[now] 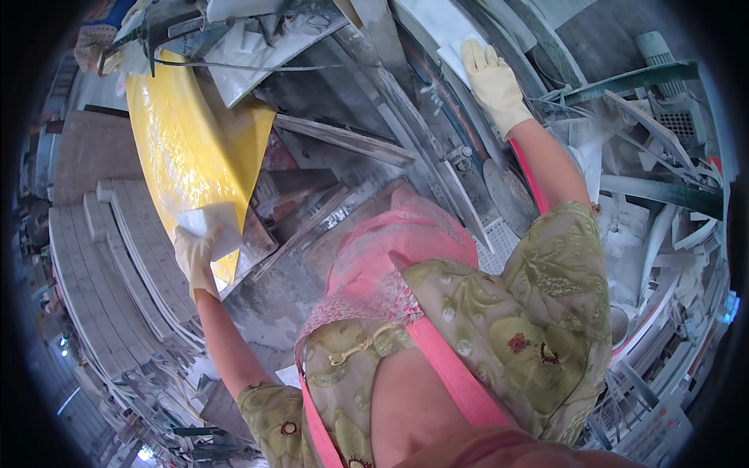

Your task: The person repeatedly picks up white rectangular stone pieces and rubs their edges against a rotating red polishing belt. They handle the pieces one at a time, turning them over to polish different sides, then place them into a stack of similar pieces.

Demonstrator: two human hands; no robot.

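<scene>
My left hand (193, 253), in a cream glove, is closed on the edge of a white tile (212, 228). The tile is tilted over the lower end of a shiny yellow sheet (183, 140), which drapes down on the left. Far out to the right, my right hand (491, 82) wears the same kind of glove. Its fingers lie stretched out on a flat white piece (456, 58) that rests on a long pale surface. The hand covers part of that piece, so its full shape is hidden.
Long grey stacked slabs (101, 273) stand at the left. Wooden strips (343, 139) and metal rails cross the middle. White scraps and a green bar (663, 195) crowd the right side. Another person's patterned glove (95, 43) shows at the upper left. A perforated white basket (496, 246) lies near my apron.
</scene>
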